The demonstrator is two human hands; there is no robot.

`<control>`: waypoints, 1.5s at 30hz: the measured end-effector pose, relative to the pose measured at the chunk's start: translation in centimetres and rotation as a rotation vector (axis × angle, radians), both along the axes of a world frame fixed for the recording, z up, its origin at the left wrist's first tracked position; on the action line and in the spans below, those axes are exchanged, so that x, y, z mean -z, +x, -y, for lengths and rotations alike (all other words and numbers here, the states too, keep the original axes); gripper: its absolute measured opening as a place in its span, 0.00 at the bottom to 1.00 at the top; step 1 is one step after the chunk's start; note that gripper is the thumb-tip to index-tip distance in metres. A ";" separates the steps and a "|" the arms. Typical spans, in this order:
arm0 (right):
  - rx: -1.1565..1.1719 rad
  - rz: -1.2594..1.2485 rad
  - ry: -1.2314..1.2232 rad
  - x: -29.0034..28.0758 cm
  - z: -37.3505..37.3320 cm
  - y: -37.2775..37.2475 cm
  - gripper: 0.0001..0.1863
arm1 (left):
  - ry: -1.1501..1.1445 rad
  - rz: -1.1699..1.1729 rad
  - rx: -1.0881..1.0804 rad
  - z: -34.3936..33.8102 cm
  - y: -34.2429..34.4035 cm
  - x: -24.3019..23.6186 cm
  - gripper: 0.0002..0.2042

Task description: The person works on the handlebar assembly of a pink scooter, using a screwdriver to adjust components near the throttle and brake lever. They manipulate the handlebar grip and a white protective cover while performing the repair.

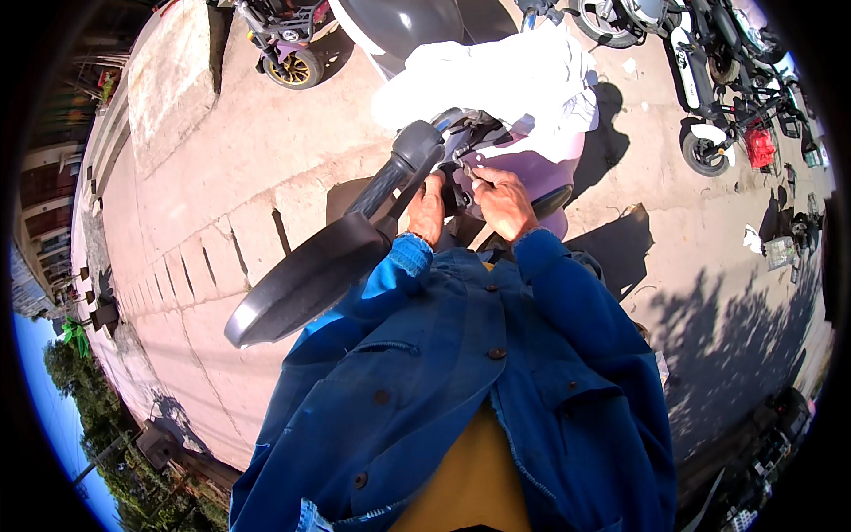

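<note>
In front of me stands a pinkish-purple scooter (529,174) with a black handlebar grip (383,188). A large black rear-view mirror (301,285) sticks out toward me on the left. My left hand (427,211) is closed at the dark part below the handlebar, its fingertips partly hidden. Just right of it, my right hand (505,205) has its thumb and fingers pinched together at a small part by the steering column; what they hold is too small to name. Bright white cloth (496,80) drapes over the scooter's front, just beyond both hands.
Another scooter's front wheel (292,68) stands at the far left. Several two-wheelers (700,80) are parked at the far right, near a red bag (760,147). A pale stone slab (173,80) lies on the paved ground (204,195). A dark rounded vehicle panel (403,25) is beyond the cloth.
</note>
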State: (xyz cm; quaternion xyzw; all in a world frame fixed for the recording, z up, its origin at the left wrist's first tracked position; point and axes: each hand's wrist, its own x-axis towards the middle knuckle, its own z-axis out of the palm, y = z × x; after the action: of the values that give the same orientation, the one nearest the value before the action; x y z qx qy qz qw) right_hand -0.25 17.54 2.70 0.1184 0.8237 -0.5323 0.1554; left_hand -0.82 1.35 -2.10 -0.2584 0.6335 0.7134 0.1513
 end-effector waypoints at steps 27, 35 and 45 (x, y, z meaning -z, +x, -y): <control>0.062 -0.048 -0.090 5.8 1.7 2.0 0.29 | -0.255 -0.120 0.192 0.3 0.6 2.4 0.23; 0.197 -0.040 -0.349 4.5 2.2 2.6 0.29 | -0.344 -0.184 0.175 -0.1 0.5 0.9 0.24; 0.373 0.373 -0.919 4.5 -2.9 2.4 0.22 | -0.056 -0.033 0.120 0.6 0.1 1.9 0.20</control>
State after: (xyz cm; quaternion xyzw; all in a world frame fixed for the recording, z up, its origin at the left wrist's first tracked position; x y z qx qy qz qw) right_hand 2.20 20.45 -1.82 0.2752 0.4287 -0.8270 0.2379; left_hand -0.76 0.77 -3.99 -0.2125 0.6701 0.6891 0.1759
